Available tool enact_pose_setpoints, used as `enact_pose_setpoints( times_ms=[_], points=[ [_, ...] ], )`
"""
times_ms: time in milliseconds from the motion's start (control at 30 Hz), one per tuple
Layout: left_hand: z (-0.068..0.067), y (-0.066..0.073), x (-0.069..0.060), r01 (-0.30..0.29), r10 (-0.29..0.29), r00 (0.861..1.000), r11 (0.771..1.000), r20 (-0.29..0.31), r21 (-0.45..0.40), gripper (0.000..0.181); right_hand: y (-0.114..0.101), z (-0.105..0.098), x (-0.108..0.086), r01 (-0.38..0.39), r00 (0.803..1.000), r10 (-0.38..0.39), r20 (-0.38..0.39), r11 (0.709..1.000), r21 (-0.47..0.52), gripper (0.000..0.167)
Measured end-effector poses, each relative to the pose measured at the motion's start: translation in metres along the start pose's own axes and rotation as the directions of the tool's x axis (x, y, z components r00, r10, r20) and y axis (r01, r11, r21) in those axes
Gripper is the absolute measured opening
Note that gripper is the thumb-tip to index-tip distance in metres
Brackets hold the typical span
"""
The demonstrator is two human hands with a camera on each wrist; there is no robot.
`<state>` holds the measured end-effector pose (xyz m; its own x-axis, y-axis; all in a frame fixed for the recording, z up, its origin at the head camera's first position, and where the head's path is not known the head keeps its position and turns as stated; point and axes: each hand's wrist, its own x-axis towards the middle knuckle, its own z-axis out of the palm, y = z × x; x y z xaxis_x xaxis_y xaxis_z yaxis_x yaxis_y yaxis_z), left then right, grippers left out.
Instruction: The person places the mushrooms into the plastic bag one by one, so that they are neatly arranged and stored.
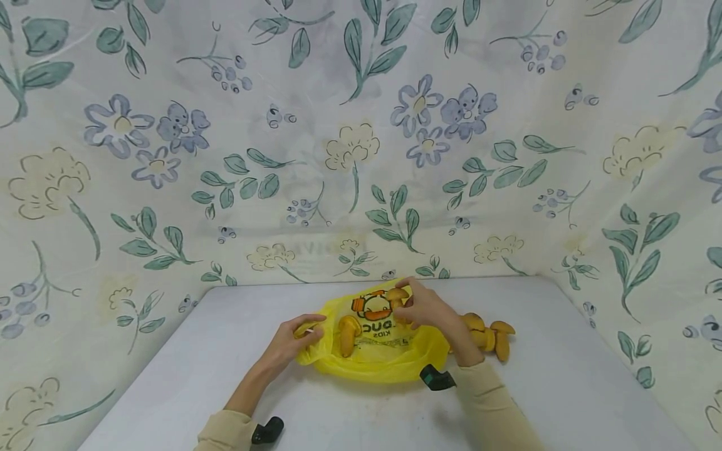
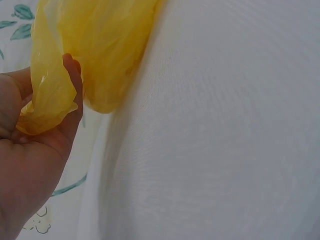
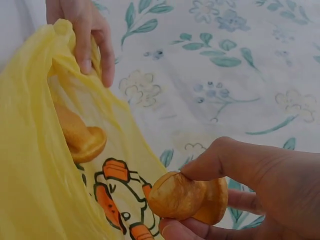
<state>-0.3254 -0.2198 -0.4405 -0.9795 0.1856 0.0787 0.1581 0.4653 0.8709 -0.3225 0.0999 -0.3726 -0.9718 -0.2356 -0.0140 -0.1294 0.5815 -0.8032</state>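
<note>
Bag (image 1: 372,373): thin and yellow, lying on the white table (image 1: 361,416) with its mouth gaping.
Duck (image 1: 378,307): a printed cartoon face with an orange bill, showing on the bag's film.
Big letters (image 1: 379,326): appearing below the duck on the bag, reading roughly as DUC; folds may be hiding more.
Small letters (image 1: 381,334): sitting under those on the bag, looking like KIDS; the print lower down is staying too small to read.
Left hand (image 1: 284,343): pinching the bag's left edge, the film running between thumb and fingers.
Right hand (image 1: 429,310): gripping a mushroom over the bag's right part, the thumb pressing from one side and the fingers supporting from the other.
Held mushroom (image 3: 187,197): brown and glossy, sitting in that grip beside the bag's duck; whether it is touching the film, I cannot tell.
Bagged mushroom (image 1: 348,335): resting inside the bag, toward its left side.
Loose mushrooms (image 1: 486,339): lying clustered just right of the bag, the right arm partly hiding them.
Sleeves (image 1: 499,407): beige, covering both forearms on the bag's near side.
Wrist devices (image 1: 267,430): black, one sitting at each sleeve's end, the right one nearer the bag.
Cloth (image 1: 352,156): hanging behind the bag, showing leaves, berries and flowers.
</note>
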Motion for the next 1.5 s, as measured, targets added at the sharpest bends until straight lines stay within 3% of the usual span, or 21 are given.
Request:
enact_pose_setpoints(
  times_ms=[333, 600, 900, 1233, 1500],
  points=[
    [-0.001, 0.003, -0.001, 0.001, 0.0, 1.0, 1.0, 0.008, -0.014, 0.039, -0.004, 0.016, 0.006, 0.022, 0.999, -0.025, 0.039, 0.997, 0.073, 0.061],
    [-0.004, 0.006, -0.001, 0.003, -0.003, 1.0, 1.0, 0.02, -0.025, 0.041, 0.0, 0.031, 0.007, 0.041, 0.998, -0.044, 0.044, 0.998, 0.047, 0.056],
    [-0.003, 0.005, 0.0, 0.006, -0.006, 1.0, 1.0, 0.009, -0.009, 0.041, 0.001, 0.043, 0.012, 0.039, 0.996, -0.044, 0.084, 0.997, 0.06, 0.062],
    [-0.001, 0.004, 0.001, 0.024, -0.024, 1.0, 1.0, 0.004, -0.007, 0.04, 0.0, 0.058, 0.017, 0.032, 0.997, -0.036, 0.071, 0.998, 0.053, 0.059],
    [-0.001, 0.008, -0.002, 0.009, -0.009, 1.0, 1.0, 0.014, -0.025, 0.041, -0.003, 0.07, 0.02, -0.018, 0.999, 0.016, 0.038, 0.999, 0.031, 0.055]
  ],
)
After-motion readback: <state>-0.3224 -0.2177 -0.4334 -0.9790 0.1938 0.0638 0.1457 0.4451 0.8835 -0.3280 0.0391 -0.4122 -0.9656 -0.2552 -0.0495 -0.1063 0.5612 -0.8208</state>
